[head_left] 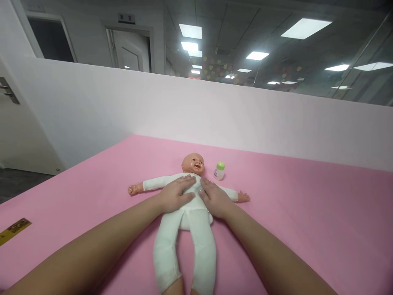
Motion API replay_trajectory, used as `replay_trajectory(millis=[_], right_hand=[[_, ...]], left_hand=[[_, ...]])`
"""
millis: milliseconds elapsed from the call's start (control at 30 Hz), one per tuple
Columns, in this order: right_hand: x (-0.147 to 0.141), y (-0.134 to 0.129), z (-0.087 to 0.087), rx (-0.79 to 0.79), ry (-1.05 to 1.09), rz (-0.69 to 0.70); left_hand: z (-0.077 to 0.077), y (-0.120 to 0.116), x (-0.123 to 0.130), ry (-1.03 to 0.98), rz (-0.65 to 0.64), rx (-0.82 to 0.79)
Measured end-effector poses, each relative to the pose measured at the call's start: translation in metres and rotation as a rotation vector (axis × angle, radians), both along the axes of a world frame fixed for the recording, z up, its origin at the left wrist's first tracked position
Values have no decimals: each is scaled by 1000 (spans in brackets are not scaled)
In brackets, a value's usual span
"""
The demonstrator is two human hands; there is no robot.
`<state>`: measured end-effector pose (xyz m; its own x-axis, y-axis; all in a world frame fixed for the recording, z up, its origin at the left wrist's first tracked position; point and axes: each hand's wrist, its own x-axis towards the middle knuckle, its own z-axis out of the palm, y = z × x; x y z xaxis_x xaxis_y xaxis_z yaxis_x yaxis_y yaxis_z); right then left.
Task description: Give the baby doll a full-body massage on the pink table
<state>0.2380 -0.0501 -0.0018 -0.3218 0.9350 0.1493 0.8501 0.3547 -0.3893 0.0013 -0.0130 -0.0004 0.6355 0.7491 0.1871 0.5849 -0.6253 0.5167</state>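
A baby doll [201, 225] with a white cloth body lies on its back, head away from me and arms spread to both sides. My left hand [178, 193] rests flat on the left side of its chest, fingers stretched toward the neck. On the other side of the chest lies my right hand [216, 197], also flat with its fingers extended. A strip of white cloth shows between the two hands. Close to the doll's head stands a small bottle [219, 171] with a green cap, touched by neither hand. The doll's feet are cut off by the bottom edge.
Pink covering [291, 213] spreads under the doll. A low white wall [245, 119] runs along the back, with glass above it. At the left are a yellow label [15, 230] near the edge and a door with a handle [9, 90].
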Motion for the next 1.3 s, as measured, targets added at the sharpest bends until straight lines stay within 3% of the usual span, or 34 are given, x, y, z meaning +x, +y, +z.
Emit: replay_trajectory(millis=[300, 400, 467, 533, 600, 667, 767, 1000, 1133, 1300], right_hand=[[7, -11, 2, 80, 82, 2], [5, -20, 4, 228, 200, 11], [-3, -33, 9, 383, 330, 138], [-15, -50, 16, 447, 458, 384], [-28, -65, 22, 334, 542, 586], [-38, -73, 24, 218, 592, 640], [-41, -66, 19, 167, 578, 552], [-15, -16, 1, 98, 162, 246], [3, 3, -3, 46, 115, 102], [17, 4, -3, 47, 96, -14]], left_hand=[[-19, 23, -15, -93, 179, -8], [-20, 24, -19, -99, 228, -15], [-19, 22, -19, -102, 235, -13], [-18, 21, -18, -105, 228, -14], [-19, 21, -18, -107, 223, -13], [-19, 21, -18, -107, 218, -15], [-22, 22, -19, -114, 195, -25], [-23, 18, -20, -126, 154, -42], [-19, 14, -17, -131, 148, -44], [-11, 9, -25, -123, 168, -48]])
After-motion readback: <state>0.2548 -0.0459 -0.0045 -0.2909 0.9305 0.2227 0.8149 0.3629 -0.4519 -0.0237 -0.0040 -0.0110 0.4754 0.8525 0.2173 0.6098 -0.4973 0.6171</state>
